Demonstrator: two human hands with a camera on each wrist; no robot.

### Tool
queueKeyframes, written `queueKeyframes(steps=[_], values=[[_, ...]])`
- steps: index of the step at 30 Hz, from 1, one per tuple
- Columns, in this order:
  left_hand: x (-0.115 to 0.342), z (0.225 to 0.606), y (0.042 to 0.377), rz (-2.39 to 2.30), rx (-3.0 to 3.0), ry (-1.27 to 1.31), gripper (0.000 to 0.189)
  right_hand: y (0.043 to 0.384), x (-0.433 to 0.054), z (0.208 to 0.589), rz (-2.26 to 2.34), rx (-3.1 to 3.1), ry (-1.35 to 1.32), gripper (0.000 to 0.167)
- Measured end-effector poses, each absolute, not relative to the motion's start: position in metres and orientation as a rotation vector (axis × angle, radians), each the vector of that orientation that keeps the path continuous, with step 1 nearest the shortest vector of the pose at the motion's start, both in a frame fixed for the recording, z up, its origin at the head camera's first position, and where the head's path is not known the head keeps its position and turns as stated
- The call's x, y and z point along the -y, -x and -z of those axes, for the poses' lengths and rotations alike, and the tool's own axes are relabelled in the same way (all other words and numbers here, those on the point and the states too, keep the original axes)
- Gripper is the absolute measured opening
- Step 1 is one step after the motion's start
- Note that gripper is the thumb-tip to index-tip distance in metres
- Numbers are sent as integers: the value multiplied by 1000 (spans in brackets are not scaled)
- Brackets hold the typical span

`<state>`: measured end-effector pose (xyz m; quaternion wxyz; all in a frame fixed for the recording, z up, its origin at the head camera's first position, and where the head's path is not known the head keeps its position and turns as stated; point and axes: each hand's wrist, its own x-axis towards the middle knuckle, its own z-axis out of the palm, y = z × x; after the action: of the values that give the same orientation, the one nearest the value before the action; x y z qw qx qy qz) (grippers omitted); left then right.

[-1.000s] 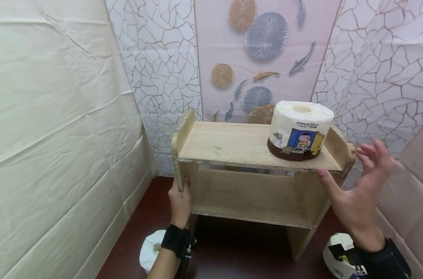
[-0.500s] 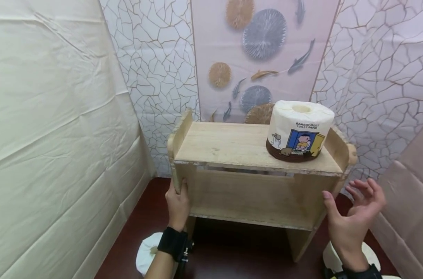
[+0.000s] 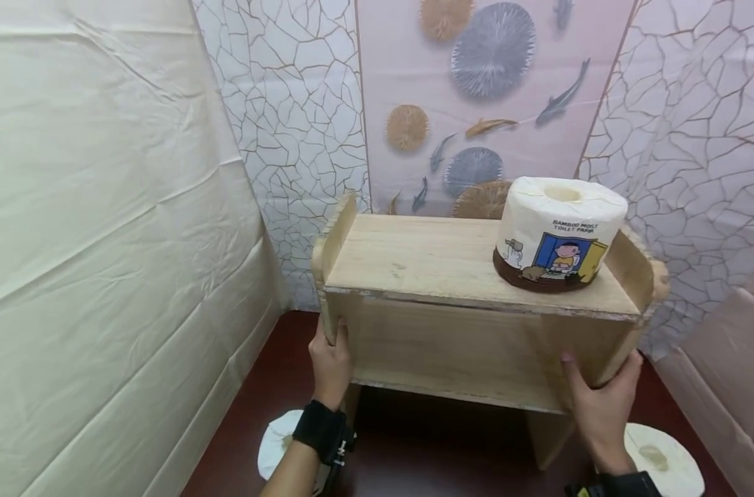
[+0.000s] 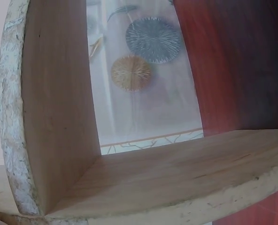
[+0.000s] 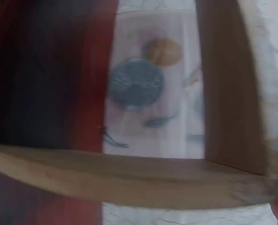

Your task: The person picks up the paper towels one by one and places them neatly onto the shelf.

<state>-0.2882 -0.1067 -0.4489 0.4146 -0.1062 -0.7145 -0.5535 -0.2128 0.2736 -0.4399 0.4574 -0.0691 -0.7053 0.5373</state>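
Note:
A small two-tier wooden shelf [image 3: 427,255] stands in front of me in the head view. My left hand [image 3: 331,362] grips its left side panel below the top board. On the other side my right hand [image 3: 603,414] grips the right side panel, thumb on the inner face and fingers around the outer edge. One wrapped toilet paper roll [image 3: 560,235] with a cartoon print stands upright on the right end of the top board. In the left wrist view the lower shelf board [image 4: 59,103] and side panel [image 4: 176,173] fill much of the picture.
On the dark red floor [image 3: 439,455], a white toilet paper roll [image 3: 663,459] stands by my right wrist and another roll [image 3: 277,442] by my left. Cream padded panels [image 3: 134,276] flank the left side. A patterned wall hanging [image 3: 470,103] is behind the shelf.
My right hand has come down from beside the top right corner and taken hold of the right side panel. My left hand keeps its grip. The shelf appears slightly further right in view.

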Motion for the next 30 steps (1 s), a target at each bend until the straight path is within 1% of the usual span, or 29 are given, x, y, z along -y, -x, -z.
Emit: queueKeyframes(steps=[6, 10, 16, 19, 24, 30], values=[[106, 454, 286, 1367, 1768, 275, 38, 217, -276, 454, -1349, 1819, 303, 59], [109, 454, 287, 1385, 1769, 269, 37, 218, -273, 461, -1317, 1863, 388, 51], [107, 452, 294, 1433, 1780, 270, 39, 225, -273, 463, -1285, 1846, 433, 47], [107, 452, 295, 1450, 1782, 252, 39, 227, -271, 462, -1290, 1846, 422, 49], [106, 458, 291, 1472, 1768, 197, 37, 226, -271, 464, -1311, 1857, 413, 48], [103, 454, 294, 1471, 1771, 219, 39, 224, -271, 463, -1340, 1839, 453, 43]])
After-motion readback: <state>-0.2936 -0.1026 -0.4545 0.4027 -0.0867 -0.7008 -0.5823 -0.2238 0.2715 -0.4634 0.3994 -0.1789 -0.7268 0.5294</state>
